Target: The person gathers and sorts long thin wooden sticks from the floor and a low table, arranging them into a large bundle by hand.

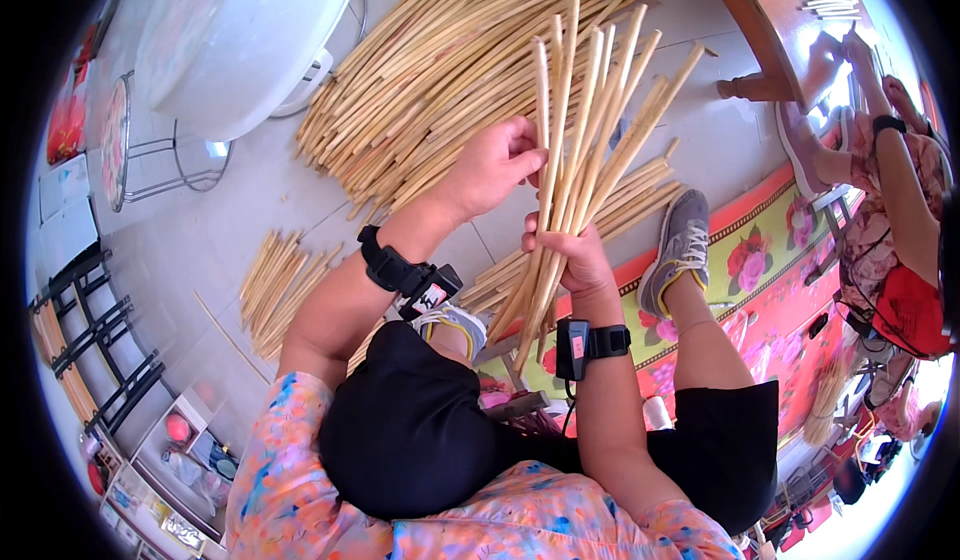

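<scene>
I have the right hand [570, 252] wrapped around the lower part of a fanned bundle of pale sticks [562, 210], held up in front of the knees, while the left hand [500, 167] is half curled at the bundle's left edge, and from here I cannot tell whether its fingers pinch a stick. Beyond the bundle I see a large stick pile [430, 85] on the floor [255, 215], with a smaller stick pile [275, 290] beside the left forearm and a floral mat [750, 260] on the right.
</scene>
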`<state>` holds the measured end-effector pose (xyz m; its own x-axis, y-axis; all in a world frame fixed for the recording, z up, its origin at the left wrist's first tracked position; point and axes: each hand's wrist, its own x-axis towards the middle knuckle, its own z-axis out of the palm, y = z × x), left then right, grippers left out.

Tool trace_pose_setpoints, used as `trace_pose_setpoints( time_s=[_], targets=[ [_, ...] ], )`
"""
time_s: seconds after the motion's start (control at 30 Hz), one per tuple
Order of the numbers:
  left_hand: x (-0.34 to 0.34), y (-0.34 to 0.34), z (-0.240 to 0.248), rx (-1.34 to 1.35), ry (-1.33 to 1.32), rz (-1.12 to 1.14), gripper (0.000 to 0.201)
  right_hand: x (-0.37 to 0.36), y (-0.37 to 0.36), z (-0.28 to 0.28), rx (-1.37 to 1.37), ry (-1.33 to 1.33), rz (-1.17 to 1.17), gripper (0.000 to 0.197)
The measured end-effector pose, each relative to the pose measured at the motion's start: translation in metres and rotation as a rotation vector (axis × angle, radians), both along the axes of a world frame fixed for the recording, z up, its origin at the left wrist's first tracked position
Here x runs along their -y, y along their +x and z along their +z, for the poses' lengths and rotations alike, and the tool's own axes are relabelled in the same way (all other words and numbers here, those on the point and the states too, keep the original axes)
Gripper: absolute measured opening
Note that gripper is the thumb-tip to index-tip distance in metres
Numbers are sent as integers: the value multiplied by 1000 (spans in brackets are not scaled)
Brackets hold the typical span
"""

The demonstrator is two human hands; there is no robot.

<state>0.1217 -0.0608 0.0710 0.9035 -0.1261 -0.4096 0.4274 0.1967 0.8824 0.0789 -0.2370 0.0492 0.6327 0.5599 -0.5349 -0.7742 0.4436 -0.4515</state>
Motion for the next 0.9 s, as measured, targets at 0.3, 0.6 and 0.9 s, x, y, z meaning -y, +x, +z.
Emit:
trace_pose_setpoints(
  time_s=[0.3, 0.6, 0.9],
  targets=[
    [-41, 33, 27, 129, 230, 393, 12, -2, 1, 9, 126, -48, 173, 36],
    [-172, 87, 126, 564, 301, 874, 19, 14, 4, 8, 149, -247, 353, 33],
    [-119, 69, 121, 705, 325, 764, 19, 83, 37, 11, 222, -444, -75, 27]
  ],
)
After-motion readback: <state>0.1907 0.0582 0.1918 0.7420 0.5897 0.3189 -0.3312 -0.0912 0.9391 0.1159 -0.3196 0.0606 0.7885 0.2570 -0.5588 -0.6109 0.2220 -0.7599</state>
